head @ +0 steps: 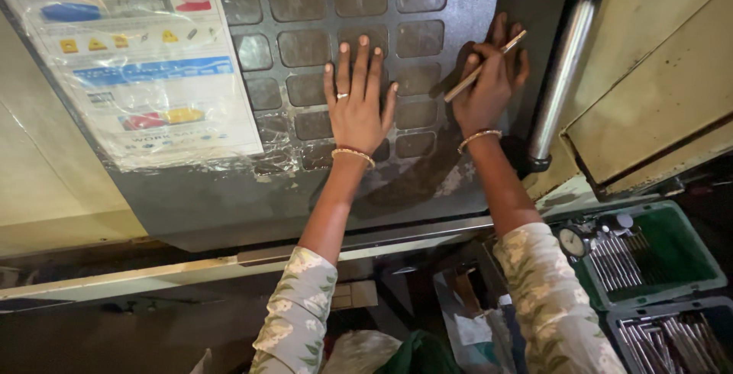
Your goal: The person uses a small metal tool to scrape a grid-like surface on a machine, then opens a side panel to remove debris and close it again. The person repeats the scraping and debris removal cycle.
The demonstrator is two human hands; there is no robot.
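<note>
Now your right hand (489,76) pinches the thin rod (485,66), slanting up-right, while your left hand (357,103) lies flat, fingers spread, on the keypad panel (305,46).

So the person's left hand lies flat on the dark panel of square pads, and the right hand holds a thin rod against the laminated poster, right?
Not quite. The head view shows the right hand holding the thin rod against the dark panel, not the poster, which hangs further left. The left hand does lie flat on the pads.

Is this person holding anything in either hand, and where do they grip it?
The right hand holds a thin metal rod around its middle, between the fingers. The left hand holds nothing; it lies flat on the dark machine panel.
</note>
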